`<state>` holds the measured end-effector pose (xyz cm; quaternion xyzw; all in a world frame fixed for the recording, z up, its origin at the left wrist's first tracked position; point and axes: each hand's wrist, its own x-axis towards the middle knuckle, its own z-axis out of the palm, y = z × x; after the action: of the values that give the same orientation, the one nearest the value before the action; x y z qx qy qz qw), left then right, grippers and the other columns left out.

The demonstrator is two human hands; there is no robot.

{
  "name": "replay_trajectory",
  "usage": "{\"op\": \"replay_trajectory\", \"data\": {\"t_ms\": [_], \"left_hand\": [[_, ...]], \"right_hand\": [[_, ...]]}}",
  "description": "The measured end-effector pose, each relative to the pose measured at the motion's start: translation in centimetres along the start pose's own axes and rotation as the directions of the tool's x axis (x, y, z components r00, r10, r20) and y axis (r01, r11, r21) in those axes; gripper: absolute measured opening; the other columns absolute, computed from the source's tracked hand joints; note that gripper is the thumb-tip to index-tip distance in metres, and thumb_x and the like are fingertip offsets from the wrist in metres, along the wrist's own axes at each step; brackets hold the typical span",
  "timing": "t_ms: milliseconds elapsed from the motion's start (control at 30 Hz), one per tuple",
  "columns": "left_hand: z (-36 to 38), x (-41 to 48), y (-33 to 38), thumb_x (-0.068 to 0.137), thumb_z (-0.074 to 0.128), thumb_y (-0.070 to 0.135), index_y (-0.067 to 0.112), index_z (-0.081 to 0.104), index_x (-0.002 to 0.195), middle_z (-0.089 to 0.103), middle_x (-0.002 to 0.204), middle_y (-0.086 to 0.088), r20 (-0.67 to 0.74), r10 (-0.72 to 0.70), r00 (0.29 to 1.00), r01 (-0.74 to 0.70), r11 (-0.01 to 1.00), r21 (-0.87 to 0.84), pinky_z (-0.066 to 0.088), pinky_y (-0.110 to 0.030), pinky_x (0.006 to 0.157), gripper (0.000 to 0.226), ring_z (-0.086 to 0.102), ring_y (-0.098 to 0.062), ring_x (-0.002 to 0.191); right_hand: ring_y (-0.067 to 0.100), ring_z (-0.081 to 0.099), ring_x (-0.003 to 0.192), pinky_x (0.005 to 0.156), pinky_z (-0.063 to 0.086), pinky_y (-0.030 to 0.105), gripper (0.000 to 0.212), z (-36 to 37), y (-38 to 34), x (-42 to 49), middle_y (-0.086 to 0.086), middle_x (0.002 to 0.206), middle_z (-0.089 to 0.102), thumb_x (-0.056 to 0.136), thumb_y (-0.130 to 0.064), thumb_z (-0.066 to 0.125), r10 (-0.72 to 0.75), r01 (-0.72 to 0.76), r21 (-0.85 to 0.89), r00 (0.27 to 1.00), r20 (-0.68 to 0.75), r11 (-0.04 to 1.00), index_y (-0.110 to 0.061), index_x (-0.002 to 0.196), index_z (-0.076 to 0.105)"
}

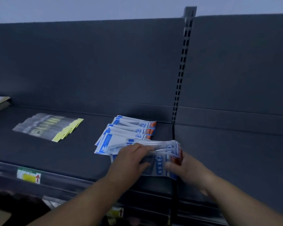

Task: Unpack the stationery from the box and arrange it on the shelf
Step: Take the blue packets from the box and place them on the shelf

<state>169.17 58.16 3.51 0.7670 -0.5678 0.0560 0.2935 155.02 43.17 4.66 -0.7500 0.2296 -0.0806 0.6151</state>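
We hold the packet bundle (160, 162) at the shelf's (82, 154) front edge, with left grip (131, 158) and right grip (185, 170) both clamped on it. These look like light, floppy, slippery sleeves, so pinching both short ends should stop them sliding apart.

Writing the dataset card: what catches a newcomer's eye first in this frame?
The left hand and right hand grip a bundle of blue-and-white packets at the front of the dark shelf, centre-right. Behind it lies a fanned row of matching packets; further left, clear packets with yellow tabs.
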Motion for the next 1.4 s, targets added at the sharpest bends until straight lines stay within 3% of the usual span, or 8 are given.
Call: {"op": "replay_trajectory", "data": {"t_ms": [267, 367, 467, 667, 800, 967, 1167, 1400], "left_hand": [[-1.4, -0.7, -3.1, 0.053, 0.085, 0.051, 0.033, 0.037, 0.137, 0.031, 0.139, 0.016, -0.166, -0.32, 0.933, 0.292, 0.941, -0.17, 0.024, -0.026, 0.112, 0.099, 0.028, -0.002, 0.13], [-3.5, -1.2, -3.8, 0.054, 0.093, 0.025, 0.037, 0.028, 0.141, 0.037, 0.138, 0.015, 0.001, -0.557, 0.83, 0.468, 0.695, -0.546, 0.042, -0.015, 0.095, 0.11, 0.042, -0.003, 0.123], [-5.1, -2.1, -4.6, 0.058, 0.088, 0.007, 0.034, 0.046, 0.127, 0.064, 0.11, 0.012, 0.149, -0.502, 0.852, 0.446, 0.547, -0.709, 0.05, -0.009, 0.071, 0.086, 0.066, -0.008, 0.098], [-7.6, -3.7, -8.4, 0.062, 0.085, 0.001, 0.019, 0.067, 0.102, 0.075, 0.093, 0.007, 0.135, -0.462, 0.876, 0.422, 0.603, -0.677, 0.051, -0.012, 0.069, 0.047, 0.07, -0.009, 0.089], [-8.0, -4.7, -10.1, 0.056, 0.091, 0.018, 0.04, 0.053, 0.115, 0.063, 0.109, 0.014, 0.2, -0.457, 0.867, 0.477, 0.644, -0.598, 0.052, -0.013, 0.073, 0.074, 0.065, 0.001, 0.092], [-7.1, -5.7, -10.3, 0.058, 0.091, 0.024, 0.055, 0.034, 0.124, 0.047, 0.123, 0.021, 0.246, -0.362, 0.899, 0.434, 0.809, -0.397, 0.04, -0.003, 0.083, 0.093, 0.052, 0.005, 0.106], [-7.8, -4.9, -11.5, 0.062, 0.089, 0.021, 0.058, 0.027, 0.132, 0.047, 0.128, 0.015, 0.252, -0.359, 0.899, 0.437, 0.782, -0.444, 0.044, -0.003, 0.075, 0.101, 0.056, -0.002, 0.104], [-8.0, -3.9, -12.4, 0.053, 0.09, 0.045, 0.043, 0.014, 0.147, 0.007, 0.153, 0.017, 0.396, -0.361, 0.844, 0.461, 0.866, -0.194, 0.027, -0.024, 0.11, 0.121, 0.021, -0.007, 0.137]], "right_hand": [[0.003, 0.07, 0.069, 0.062, 0.052, 0.013, 0.025, 1.1, 1.0, 1.0, -0.008, 0.075, 0.075, 0.077, 0.011, 0.071, -0.002, 0.017, 0.089, 0.985, -0.17, 0.996, -0.005, 0.097, 0.069], [0.013, 0.072, 0.079, 0.072, 0.058, 0.023, 0.025, 2.3, 0.4, 0.9, 0.004, 0.088, 0.076, 0.079, 0.012, 0.069, -0.031, 0.068, 0.171, 0.977, -0.212, 0.983, -0.004, 0.098, 0.07], [0.017, 0.071, 0.08, 0.072, 0.057, 0.023, 0.025, 4.2, -0.3, 1.3, 0.009, 0.09, 0.076, 0.079, 0.017, 0.065, -0.059, 0.116, 0.221, 0.967, -0.248, 0.968, -0.003, 0.094, 0.07], [0.015, 0.069, 0.08, 0.076, 0.054, 0.024, 0.036, 8.0, -1.1, 1.7, 0.009, 0.091, 0.076, 0.071, 0.014, 0.075, -0.06, 0.081, 0.125, 0.985, -0.165, 0.989, -0.007, 0.099, 0.069], [0.01, 0.068, 0.066, 0.061, 0.052, 0.018, 0.05, 8.4, -2.2, 1.2, -0.001, 0.081, 0.075, 0.066, 0.007, 0.082, -0.048, 0.057, 0.05, 0.985, -0.164, 0.997, -0.017, 0.106, 0.063], [0.013, 0.071, 0.077, 0.076, 0.057, 0.027, 0.062, 10.3, -1.5, 0.3, -0.005, 0.087, 0.074, 0.064, -0.008, 0.087, -0.01, -0.039, -0.279, 0.985, -0.171, 0.959, -0.033, 0.112, 0.057], [0.0, 0.066, 0.064, 0.062, 0.046, 0.011, 0.036, 10.5, -2.3, 1.3, -0.01, 0.078, 0.075, 0.076, -0.007, 0.079, -0.008, -0.03, -0.133, 0.963, -0.271, 0.991, -0.019, 0.107, 0.067], [0.003, 0.06, 0.103, 0.081, 0.044, 0.005, 0.089, 10.4, -1.8, 2.4, -0.01, 0.126, 0.056, 0.059, -0.029, 0.091, -0.004, -0.127, -0.349, 0.936, -0.351, 0.929, -0.03, 0.134, 0.043]]}}
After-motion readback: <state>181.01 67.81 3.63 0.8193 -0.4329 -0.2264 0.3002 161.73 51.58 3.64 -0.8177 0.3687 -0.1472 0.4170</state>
